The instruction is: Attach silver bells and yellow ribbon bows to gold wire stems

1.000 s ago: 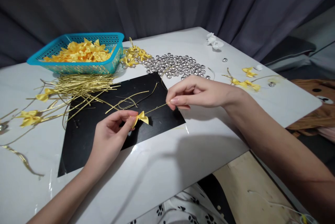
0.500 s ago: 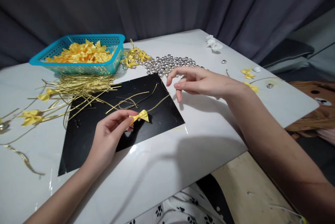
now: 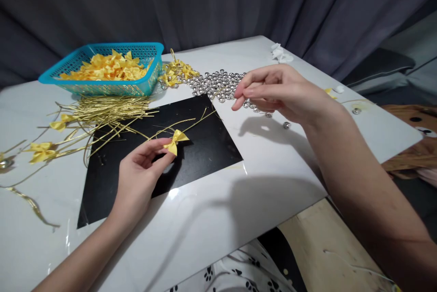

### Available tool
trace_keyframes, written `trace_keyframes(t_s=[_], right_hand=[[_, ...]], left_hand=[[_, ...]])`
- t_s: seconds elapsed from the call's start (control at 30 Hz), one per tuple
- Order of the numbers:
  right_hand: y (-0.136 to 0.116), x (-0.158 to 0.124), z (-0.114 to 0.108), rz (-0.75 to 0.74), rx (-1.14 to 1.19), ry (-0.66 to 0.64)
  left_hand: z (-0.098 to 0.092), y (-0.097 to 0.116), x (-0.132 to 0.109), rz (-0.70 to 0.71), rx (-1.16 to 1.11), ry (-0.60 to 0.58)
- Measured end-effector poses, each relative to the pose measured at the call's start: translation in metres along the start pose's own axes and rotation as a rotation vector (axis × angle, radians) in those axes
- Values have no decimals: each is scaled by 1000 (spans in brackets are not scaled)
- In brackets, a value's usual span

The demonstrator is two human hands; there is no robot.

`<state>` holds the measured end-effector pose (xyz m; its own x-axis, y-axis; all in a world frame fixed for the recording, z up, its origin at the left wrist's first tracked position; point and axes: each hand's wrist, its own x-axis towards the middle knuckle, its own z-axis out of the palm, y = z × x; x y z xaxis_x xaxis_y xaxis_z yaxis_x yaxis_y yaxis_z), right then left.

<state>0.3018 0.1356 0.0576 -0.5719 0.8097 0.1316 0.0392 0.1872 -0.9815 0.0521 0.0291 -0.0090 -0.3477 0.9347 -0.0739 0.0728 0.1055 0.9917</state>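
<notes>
My left hand point(image 3: 141, 171) pinches a yellow ribbon bow point(image 3: 175, 141) between thumb and fingertips, just above a black board point(image 3: 208, 155). A thin gold cord point(image 3: 200, 121) runs from the bow toward the upper right. My right hand point(image 3: 269, 91) is raised in the air at the near right side of a pile of small silver beads point(image 3: 215, 83). Its fingers are loosely curved, with the thumb close to the index finger, and nothing shows between them.
A blue basket point(image 3: 102, 83) of yellow bows stands at the back left. Before it lies a bundle of gold cords point(image 3: 109, 110); bows with cords point(image 3: 41, 151) lie further left. More yellow bows point(image 3: 174, 73) sit beside the beads. White scraps point(image 3: 282, 55) lie at the back.
My right hand has moved right and up, away from the cord's end, and its fingers have drawn closer together. My left hand has turned the bow and shifted it slightly left and up.
</notes>
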Motion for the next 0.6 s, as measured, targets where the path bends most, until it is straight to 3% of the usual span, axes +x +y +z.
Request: trace_keyframes(t_s=[0.17,0.3,0.5,0.6], right_hand=[[-11,-5,-11,15,90,-98],[-12,-7,-9,6,122,-141],[-4,-7,0,-12,60,-24],[-3,-6,4,-72,56,35]], left_hand=[[-2,-1,0,67,2,58],[-2,0,-1,30,-25,62],[-4,1,-2,96,35,-40],[-4,2,-2,33,16,-84]])
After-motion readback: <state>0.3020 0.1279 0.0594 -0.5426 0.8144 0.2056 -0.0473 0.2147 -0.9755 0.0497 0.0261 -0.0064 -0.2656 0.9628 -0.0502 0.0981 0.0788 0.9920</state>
